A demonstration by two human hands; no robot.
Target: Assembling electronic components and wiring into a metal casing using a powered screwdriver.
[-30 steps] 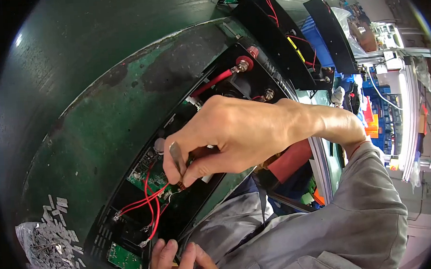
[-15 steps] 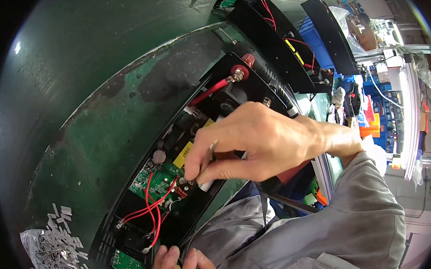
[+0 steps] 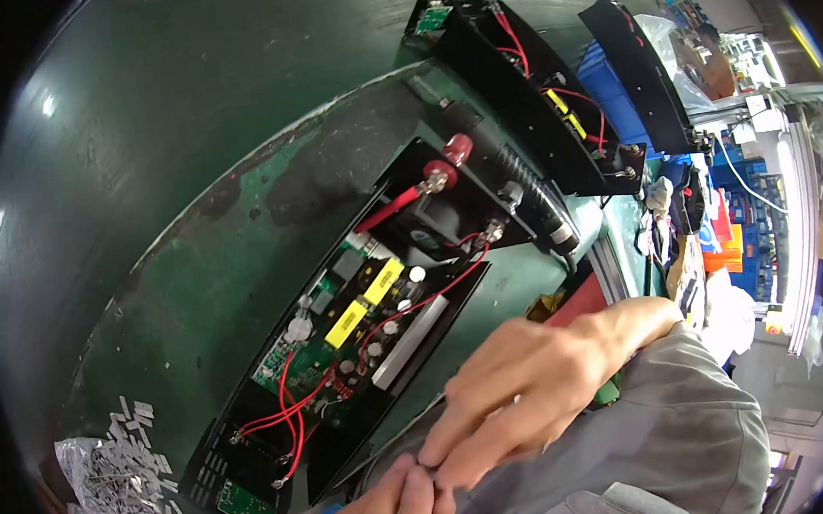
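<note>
My right hand (image 3: 523, 391) has its fingers closed in a pinch, and a bright glint of a small metal piece (image 3: 517, 398) shows between them. Its fingertips meet those of my left hand (image 3: 398, 505), also closed, at the lower edge; what lies between the left fingertips is hidden. Left of and beyond the hands is an opened black device housing (image 3: 236, 385). It contains a green circuit board (image 3: 276, 355), yellow-wrapped transformers (image 3: 347, 324), red wires (image 3: 294, 410) and a silver metal bar (image 3: 410, 342). Red terminals (image 3: 440, 174) stand at its far end.
A clear plastic bag (image 3: 115, 492) of small metal strips lies at the lower left, several strips spilled beside it. A black power screwdriver (image 3: 510, 171) rests beyond the housing. More black housings (image 3: 525, 109) and a blue bin (image 3: 609, 94) stand farther off.
My right hand has left the inside of the housing and come down to my left hand, fingertips now together. The board and transformers it covered are visible.
</note>
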